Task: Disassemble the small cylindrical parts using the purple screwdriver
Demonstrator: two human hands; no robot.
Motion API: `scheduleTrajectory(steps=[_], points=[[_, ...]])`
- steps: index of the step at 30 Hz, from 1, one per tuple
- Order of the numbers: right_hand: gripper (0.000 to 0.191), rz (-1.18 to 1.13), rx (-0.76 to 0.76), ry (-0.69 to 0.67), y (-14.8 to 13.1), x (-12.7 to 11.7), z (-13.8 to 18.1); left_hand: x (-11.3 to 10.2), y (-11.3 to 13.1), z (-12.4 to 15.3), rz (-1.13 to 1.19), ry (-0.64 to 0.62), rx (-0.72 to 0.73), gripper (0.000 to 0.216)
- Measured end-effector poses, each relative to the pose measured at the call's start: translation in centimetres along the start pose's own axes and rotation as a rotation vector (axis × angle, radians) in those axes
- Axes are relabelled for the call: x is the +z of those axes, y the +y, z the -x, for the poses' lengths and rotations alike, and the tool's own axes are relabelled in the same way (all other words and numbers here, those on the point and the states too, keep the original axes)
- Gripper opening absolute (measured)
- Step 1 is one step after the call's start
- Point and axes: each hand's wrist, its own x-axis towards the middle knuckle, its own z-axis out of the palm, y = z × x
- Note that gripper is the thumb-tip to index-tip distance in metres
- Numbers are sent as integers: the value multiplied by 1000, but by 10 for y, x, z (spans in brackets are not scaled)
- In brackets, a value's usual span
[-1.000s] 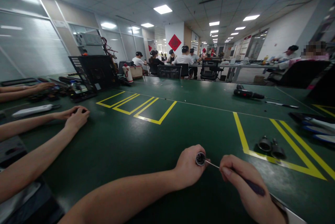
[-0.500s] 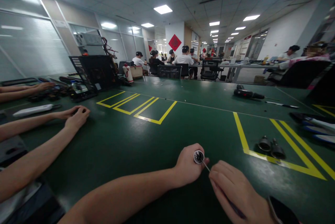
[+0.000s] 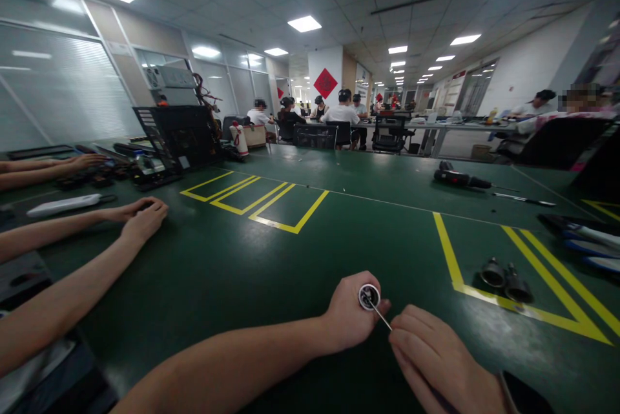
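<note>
My left hand (image 3: 352, 312) is closed round a small cylindrical part (image 3: 362, 291) that looks like a connector shell. Its open end, with a bright metal rim and a dark inside, faces me. A thin-shafted screwdriver (image 3: 382, 319) reaches into that opening; its tip is hidden inside. My right hand (image 3: 438, 352) grips the screwdriver, covering most of the handle. To the right, two dark metal cup-shaped parts (image 3: 517, 286) with narrow stems lie by a yellow tape line (image 3: 537, 312) on the green table (image 3: 290, 272).
A black power drill (image 3: 460, 178) and a pen (image 3: 523, 198) lie at the back right. Blue-edged tools (image 3: 591, 243) are at the right edge. At left, a co-worker's hands (image 3: 145, 217) rest near a white handheld tool (image 3: 62, 205). A black computer case (image 3: 179, 136) stands behind.
The view has tilted slightly, so everything sits a little lower. My hands keep their holds, and the screwdriver shaft still enters the part.
</note>
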Motion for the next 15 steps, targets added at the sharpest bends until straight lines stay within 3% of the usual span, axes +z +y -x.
scheduleTrajectory(steps=[8, 15], points=[[19, 28, 102, 46, -4, -3, -2, 0, 0, 0, -111, 56, 6, 15], [20, 28, 59, 47, -3, 0, -4, 0, -1, 2, -116, 7, 49, 14]])
